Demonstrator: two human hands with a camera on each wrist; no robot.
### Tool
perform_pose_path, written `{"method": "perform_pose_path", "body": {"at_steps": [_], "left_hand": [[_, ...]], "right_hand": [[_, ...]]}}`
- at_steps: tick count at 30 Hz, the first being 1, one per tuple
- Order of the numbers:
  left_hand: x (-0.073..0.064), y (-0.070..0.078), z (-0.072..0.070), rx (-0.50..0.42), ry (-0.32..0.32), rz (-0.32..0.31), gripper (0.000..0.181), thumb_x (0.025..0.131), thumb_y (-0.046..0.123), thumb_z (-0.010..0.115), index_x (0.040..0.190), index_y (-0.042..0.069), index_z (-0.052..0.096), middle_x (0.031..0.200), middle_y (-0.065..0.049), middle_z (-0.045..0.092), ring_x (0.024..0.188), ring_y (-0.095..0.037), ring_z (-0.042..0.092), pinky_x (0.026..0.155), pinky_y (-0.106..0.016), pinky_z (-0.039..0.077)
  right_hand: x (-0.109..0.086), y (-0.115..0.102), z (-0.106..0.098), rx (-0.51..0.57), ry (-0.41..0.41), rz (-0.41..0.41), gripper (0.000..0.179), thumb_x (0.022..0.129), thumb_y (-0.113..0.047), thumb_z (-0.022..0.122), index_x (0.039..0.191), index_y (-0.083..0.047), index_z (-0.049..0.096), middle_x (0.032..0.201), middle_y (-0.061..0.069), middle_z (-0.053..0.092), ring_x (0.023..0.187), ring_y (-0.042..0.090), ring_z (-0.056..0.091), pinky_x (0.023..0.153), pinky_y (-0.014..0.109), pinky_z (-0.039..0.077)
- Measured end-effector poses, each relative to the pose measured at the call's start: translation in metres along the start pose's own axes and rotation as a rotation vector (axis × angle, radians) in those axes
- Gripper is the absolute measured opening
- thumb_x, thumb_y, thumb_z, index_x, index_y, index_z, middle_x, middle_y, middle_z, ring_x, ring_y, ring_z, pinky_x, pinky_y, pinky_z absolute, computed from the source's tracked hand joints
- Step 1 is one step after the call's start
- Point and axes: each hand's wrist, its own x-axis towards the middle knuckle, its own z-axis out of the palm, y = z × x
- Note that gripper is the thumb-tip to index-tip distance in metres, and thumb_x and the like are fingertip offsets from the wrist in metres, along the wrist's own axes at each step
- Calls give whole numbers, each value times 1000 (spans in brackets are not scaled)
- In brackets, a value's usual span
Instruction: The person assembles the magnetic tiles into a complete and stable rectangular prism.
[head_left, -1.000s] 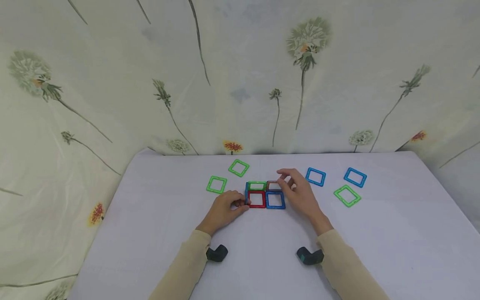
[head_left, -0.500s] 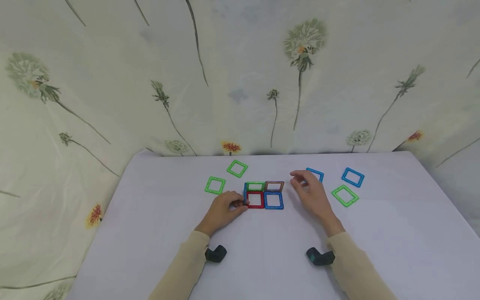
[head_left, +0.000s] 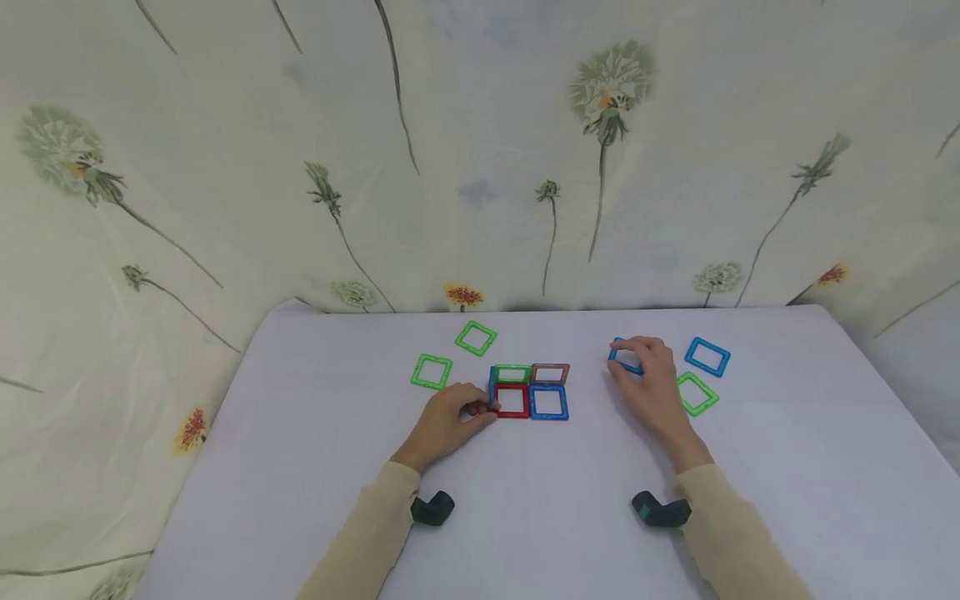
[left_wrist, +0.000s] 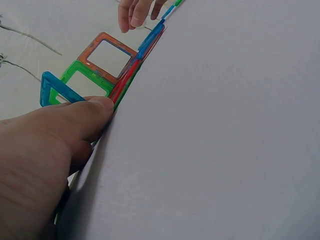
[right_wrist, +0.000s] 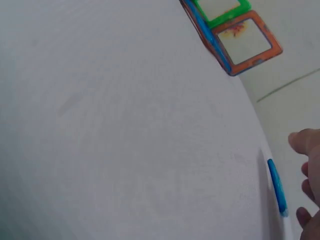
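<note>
Frame, blue, lies under loosely spread right hand; left hand pinches 1 upright tile.

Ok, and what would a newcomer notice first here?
Probably the colourful cluster of frames on the table, where a green frame and a brown frame stand up behind a red frame and a blue frame lying flat, beside the left hand. Next, the right hand, curved over a separate blue frame further right. Behind the table, a big dandelion print on the cloth draws the eye.
</note>
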Motion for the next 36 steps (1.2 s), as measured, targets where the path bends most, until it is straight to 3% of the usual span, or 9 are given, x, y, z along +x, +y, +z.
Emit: {"method": "perform_pose_path", "body": {"at_steps": [3, 7, 11, 18, 27, 36], "left_hand": [[0, -1, 0, -2, 0, 3, 17, 85, 30, 71, 98, 20, 68, 84, 12, 62, 78, -2, 52, 72, -18, 47], [0, -1, 1, -8, -2, 4, 16, 85, 30, 71, 97, 20, 68, 83, 12, 61, 78, -2, 52, 71, -18, 47], [0, -2, 1, -8, -7, -4, 16, 85, 31, 70, 97, 20, 68, 82, 12, 60, 78, -2, 51, 70, -18, 46], [0, 0, 0, -2, -10, -15, 17, 85, 31, 70, 98, 19, 68, 84, 11, 61, 78, -3, 51, 71, -19, 46], [0, -1, 1, -5, -16, -22, 17, 85, 30, 70, 99, 20, 68, 84, 12, 60, 79, -3, 51, 71, -18, 46], [0, -1, 0, -7, -10, -8, 16, 85, 29, 70, 98, 19, 68, 84, 12, 60, 78, -3, 50, 70, -17, 46]], "right_hand": [[2, 6, -3, -24, 20, -8, 29, 87, -14, 67, 114, -8, 61, 123, 16, 47, 120, 37, 36, 93, 56, 25], [2, 11, -6, -66, -12, 24, 35, 88, -18, 66, 120, -8, 57, 129, 16, 44, 124, 38, 35, 98, 60, 23], [1, 14, -9, -108, -78, 45, 46, 88, -21, 65, 130, -10, 52, 138, 18, 42, 129, 40, 34, 102, 63, 21], [4, 16, -11, -223, -211, 57, 61, 91, -30, 61, 144, -12, 37, 150, 20, 30, 137, 43, 25, 110, 62, 7], [6, 13, -11, -260, -258, 65, 58, 93, -30, 59, 144, -11, 38, 148, 22, 33, 137, 44, 25, 109, 62, 10], [9, 12, -13, -271, -237, 36, 49, 92, -23, 61, 137, -9, 46, 140, 21, 43, 131, 43, 33, 105, 64, 15]]}}
